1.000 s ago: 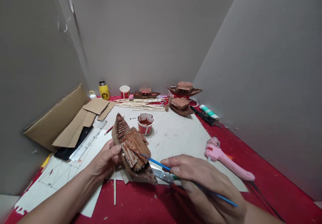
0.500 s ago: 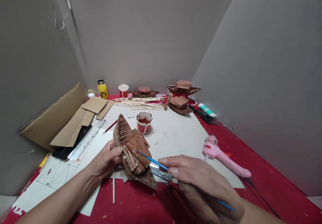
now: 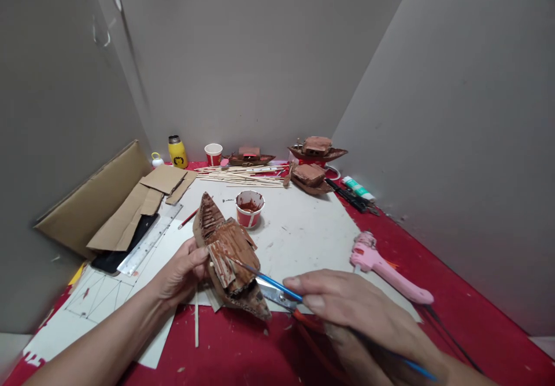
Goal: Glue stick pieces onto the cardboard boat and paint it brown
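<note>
A brown cardboard model boat [image 3: 236, 244] is tilted in my left hand [image 3: 184, 270], whose thumb and fingers grip its left side. Streaks of reddish-brown paint partly cover the pale strip on its roof. My right hand [image 3: 347, 305] is closed around a blue paintbrush [image 3: 277, 285], and the brush tip touches or nearly touches the roof. Behind the boat stands a paper cup of brown paint [image 3: 250, 215], its inside smeared. Scissors [image 3: 277, 294] with orange-red handles lie below the brush, partly hidden by my right hand.
Cardboard pieces [image 3: 124, 218] and a clear ruler [image 3: 150, 240] lie at left. Wooden sticks [image 3: 243, 175], a yellow bottle [image 3: 177, 152] and finished-looking boats [image 3: 316, 148] line the back. A pink glue gun [image 3: 390, 270] with a cord rests at right, near a glue tube [image 3: 358, 188].
My right hand and the paintbrush have shifted slightly right and down. More brown paint shows on the pale roof strip. The boat has moved slightly left and up in my left hand.
</note>
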Available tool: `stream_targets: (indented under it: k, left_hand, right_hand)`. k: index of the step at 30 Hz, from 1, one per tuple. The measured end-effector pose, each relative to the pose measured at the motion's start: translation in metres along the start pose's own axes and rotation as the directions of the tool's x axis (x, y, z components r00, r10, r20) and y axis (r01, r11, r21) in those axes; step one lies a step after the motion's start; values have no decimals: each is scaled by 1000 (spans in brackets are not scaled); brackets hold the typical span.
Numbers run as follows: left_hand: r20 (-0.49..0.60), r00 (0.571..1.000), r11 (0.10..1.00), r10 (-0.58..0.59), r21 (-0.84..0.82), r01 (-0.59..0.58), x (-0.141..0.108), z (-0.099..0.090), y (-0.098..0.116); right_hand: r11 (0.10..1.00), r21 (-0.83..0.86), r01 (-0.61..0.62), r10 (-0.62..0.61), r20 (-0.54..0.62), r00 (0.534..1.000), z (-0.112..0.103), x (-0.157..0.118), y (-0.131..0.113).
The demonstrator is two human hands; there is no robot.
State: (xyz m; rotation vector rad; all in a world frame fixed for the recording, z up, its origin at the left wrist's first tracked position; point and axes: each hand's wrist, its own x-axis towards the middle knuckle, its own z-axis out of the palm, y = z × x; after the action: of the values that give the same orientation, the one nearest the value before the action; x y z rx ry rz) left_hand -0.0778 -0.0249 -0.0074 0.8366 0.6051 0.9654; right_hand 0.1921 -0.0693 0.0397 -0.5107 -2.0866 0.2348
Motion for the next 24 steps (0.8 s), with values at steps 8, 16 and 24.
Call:
stream_targets:
  k: [8, 16, 24]
  left_hand:
    - [-83, 996, 1000, 26, -1, -26, 0, -4, -1]
    - [-62, 998, 999, 24, -20, -25, 1, -3, -1]
    - [-79, 997, 999, 24, -34, -27, 1, 1, 2]
  right_hand:
    - [999, 16, 42, -43, 55, 998, 0, 8, -3]
    - [995, -70, 65, -63, 30, 998, -4, 5, -6]
    - [990, 11, 143, -143, 30, 989, 1, 7, 3]
